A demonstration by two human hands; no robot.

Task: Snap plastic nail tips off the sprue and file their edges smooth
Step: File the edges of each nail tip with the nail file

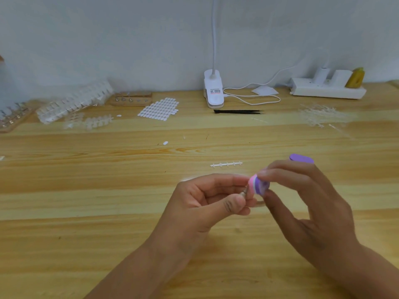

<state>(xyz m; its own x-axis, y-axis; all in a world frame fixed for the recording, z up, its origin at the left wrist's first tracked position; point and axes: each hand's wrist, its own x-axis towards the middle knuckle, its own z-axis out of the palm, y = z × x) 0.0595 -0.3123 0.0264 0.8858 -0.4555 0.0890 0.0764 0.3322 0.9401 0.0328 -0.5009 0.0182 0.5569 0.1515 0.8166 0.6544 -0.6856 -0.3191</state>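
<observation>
Left hand [207, 199] pinches small clear plastic nail tip [245, 192], mostly hidden, thumb against forefinger. Right hand [306, 203] grips purple-pink foam file block [260, 184], its end against tip just right of pinch. Tip likely light, slick, flexy: pinch sides near base. Bare white sprue strip [226, 164] lies beyond pinch.

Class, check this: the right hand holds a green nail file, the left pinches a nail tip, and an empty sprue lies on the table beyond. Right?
Not quite: the head view shows the nail file is purple and pink, not green. The rest stands.
</observation>
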